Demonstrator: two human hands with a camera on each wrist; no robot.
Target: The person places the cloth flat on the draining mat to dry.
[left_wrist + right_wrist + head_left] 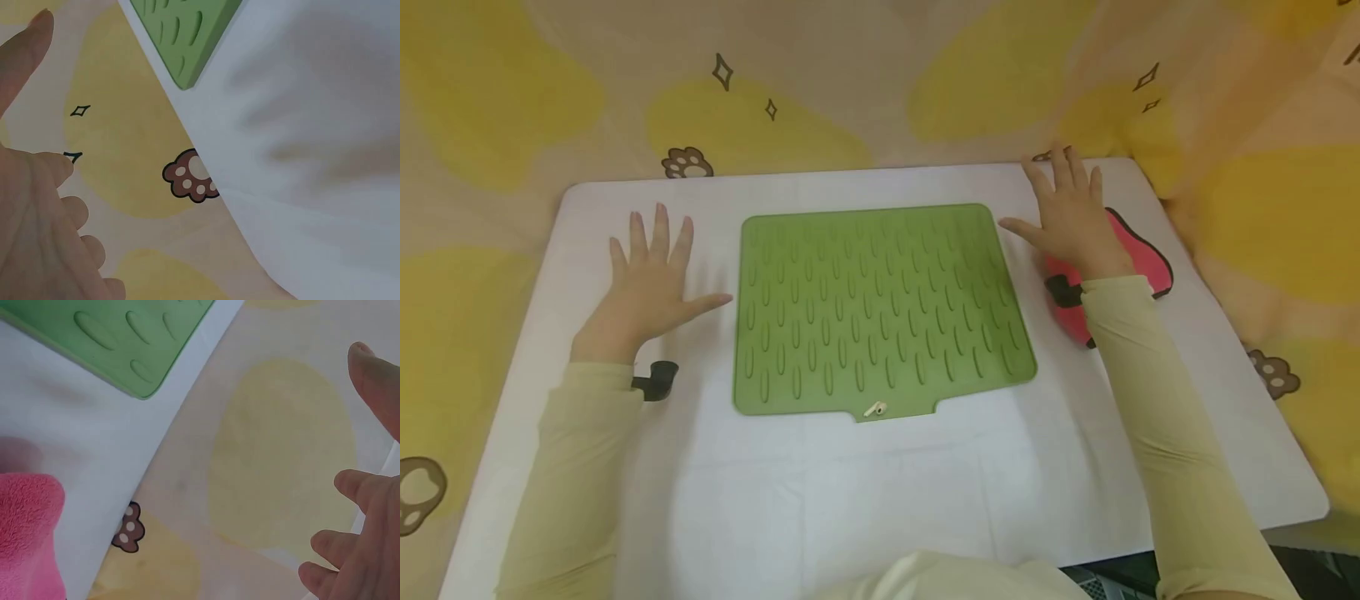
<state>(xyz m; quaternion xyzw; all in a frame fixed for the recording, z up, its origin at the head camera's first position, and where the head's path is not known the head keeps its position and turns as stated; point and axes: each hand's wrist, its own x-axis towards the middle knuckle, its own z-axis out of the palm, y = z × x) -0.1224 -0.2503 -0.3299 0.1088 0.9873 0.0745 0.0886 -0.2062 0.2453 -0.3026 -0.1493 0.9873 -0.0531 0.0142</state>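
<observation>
My left hand (643, 287) is held out flat over the left part of the white table, fingers spread, its thumb tip close to the left edge of a green mat (880, 308). On the other side my right hand (1071, 212) is spread too, its thumb pointing at the mat's upper right corner. Neither hand holds anything. The mat has rows of raised oval ridges and a tab at its near edge, where a small pale item (876, 409) lies. A pink fuzzy cloth piece with black edging (1138, 254) lies partly hidden under my right hand and wrist.
The white table (850, 500) has rounded corners. Behind it and at both sides hangs a curtain (820, 67) with yellow patches and paw prints. A dark object with a keyboard-like grid (1105, 583) shows below the table's near edge at right.
</observation>
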